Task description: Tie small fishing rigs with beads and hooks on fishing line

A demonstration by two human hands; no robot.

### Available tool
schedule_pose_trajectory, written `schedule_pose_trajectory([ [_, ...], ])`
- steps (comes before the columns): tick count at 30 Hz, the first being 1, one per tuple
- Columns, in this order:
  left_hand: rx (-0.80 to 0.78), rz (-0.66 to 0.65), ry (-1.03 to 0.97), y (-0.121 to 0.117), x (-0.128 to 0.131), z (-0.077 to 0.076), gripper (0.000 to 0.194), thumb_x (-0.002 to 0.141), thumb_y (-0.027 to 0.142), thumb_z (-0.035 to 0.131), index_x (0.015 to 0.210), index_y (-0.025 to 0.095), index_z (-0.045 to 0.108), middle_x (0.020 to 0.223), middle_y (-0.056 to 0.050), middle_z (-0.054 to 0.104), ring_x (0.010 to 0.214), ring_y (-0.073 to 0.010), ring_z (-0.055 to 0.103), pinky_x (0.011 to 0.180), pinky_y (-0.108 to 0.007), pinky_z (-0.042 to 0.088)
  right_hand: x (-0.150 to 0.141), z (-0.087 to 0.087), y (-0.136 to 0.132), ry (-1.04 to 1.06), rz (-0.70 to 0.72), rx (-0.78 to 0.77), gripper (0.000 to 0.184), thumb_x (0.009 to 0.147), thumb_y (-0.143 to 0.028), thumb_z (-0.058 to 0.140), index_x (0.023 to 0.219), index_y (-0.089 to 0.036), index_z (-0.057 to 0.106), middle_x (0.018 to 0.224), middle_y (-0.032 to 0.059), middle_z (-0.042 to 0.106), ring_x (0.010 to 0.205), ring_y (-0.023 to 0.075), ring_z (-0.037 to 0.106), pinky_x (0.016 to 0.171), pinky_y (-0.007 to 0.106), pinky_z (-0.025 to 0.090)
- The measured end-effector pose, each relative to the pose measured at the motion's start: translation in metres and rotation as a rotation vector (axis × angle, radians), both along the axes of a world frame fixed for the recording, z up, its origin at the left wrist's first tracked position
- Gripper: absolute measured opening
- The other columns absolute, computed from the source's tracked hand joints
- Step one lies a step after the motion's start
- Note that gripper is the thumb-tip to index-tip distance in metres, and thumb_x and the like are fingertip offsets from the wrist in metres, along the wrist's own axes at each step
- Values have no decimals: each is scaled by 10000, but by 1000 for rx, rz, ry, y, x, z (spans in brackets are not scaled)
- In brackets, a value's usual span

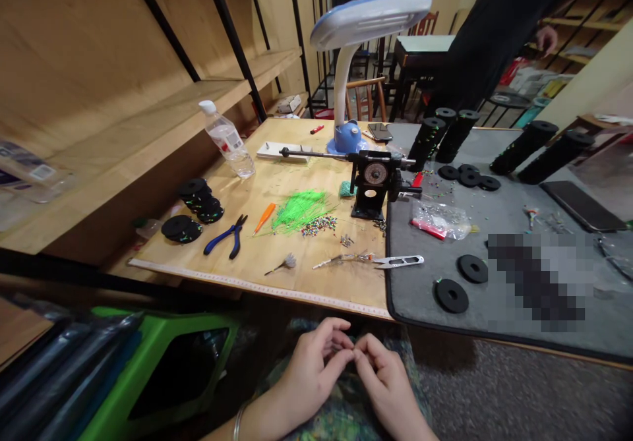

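Over my lap, in front of the table's edge, my left hand [316,368] and my right hand [386,382] meet at the fingertips. Both are closed in a pinch; anything between the fingers is too small to make out. Just beyond them on the wooden table [192,269] lie white thread snips [403,261], a small grey feathery tuft [288,262] and blue-handled pliers [225,238]. Farther back are a pile of bright green strands [304,209], a heap of coloured beads [319,225], an orange-handled tool [266,217] and a black winding device [373,184] with a long rod.
A desk lamp [346,134] stands behind the device, a water bottle [228,141] at left. Black foam discs [451,296] lie on a grey mat [420,316]; stacks of them [524,147] stand farther back. Someone in dark clothing [489,32] stands beyond the table.
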State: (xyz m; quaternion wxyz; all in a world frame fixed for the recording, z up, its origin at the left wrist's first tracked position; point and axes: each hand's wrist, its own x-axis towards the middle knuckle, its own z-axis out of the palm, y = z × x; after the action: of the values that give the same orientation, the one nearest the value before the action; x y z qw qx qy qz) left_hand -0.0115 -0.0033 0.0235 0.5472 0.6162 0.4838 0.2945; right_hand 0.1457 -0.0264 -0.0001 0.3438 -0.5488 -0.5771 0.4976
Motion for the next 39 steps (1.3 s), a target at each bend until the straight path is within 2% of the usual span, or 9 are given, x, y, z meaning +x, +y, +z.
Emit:
schedule_pose_trajectory([
  [3, -80, 34, -26, 5, 3, 4, 97, 850, 231, 571, 857, 154, 631, 811, -57, 670, 769, -179, 632, 714, -258, 492, 1, -3, -1, -59, 17, 51, 248, 921, -307, 437, 711, -193, 502, 604, -50, 465, 549, 118, 448, 528, 216, 315],
  [6, 6, 43, 14, 8, 2, 4, 202, 870, 265, 550, 711, 154, 606, 718, -26, 602, 711, -155, 566, 669, -243, 437, 1, -3, -2, -145, 47, 91, 234, 913, -279, 449, 707, -192, 520, 583, -55, 462, 526, 112, 442, 517, 216, 306],
  [9, -8, 49, -69, 11, 0, 4, 229, 893, 316, 527, 733, 158, 572, 676, 0, 545, 659, -127, 507, 641, -231, 404, 2, 1, 1, -224, 64, 156, 213, 883, -224, 463, 685, -192, 536, 567, -50, 480, 514, 111, 451, 509, 214, 308],
  [13, -278, 36, -314, 16, 1, 9, 295, 913, 438, 481, 811, 164, 516, 577, 46, 481, 475, -73, 383, 454, -184, 295, 4, 14, 9, -325, 102, 284, 204, 846, -161, 485, 660, -195, 561, 588, -24, 547, 541, 123, 498, 529, 216, 331],
  [16, -365, 38, -439, 21, 1, 14, 338, 877, 489, 533, 771, 177, 457, 601, 48, 480, 447, -51, 370, 407, -167, 257, 6, 27, 15, -397, 169, 366, 209, 825, -130, 482, 639, -200, 548, 592, -9, 566, 550, 130, 509, 531, 223, 332],
  [22, -469, -134, -440, 27, -4, 24, 395, 823, 539, 589, 758, 186, 425, 583, 70, 448, 418, -32, 354, 375, -152, 235, 20, 54, 29, -595, 420, 597, 191, 779, -103, 471, 642, -214, 543, 610, 11, 589, 583, 152, 519, 538, 257, 308],
  [26, -584, -153, -471, 31, -11, 41, 409, 787, 530, 642, 752, 184, 427, 603, 65, 451, 419, -18, 347, 359, -147, 175, 36, 74, 42, -663, 528, 652, 175, 767, -86, 477, 691, -217, 564, 648, 16, 607, 613, 162, 516, 563, 274, 311],
  [32, -731, -104, -657, 35, -32, 67, 365, 800, 404, 689, 730, 184, 407, 594, 69, 421, 412, -3, 287, 353, -140, 104, 62, 86, 64, -656, 494, 661, 228, 856, -117, 441, 701, -217, 577, 640, 16, 572, 624, 169, 485, 570, 284, 314],
  [39, -659, 103, -776, 46, -63, 75, 330, 773, 334, 737, 724, 163, 459, 612, 58, 416, 432, 0, 284, 360, -115, 106, 89, 73, 81, -688, 396, 641, 254, 918, -178, 439, 722, -208, 598, 641, 21, 547, 670, 182, 479, 598, 292, 354],
])
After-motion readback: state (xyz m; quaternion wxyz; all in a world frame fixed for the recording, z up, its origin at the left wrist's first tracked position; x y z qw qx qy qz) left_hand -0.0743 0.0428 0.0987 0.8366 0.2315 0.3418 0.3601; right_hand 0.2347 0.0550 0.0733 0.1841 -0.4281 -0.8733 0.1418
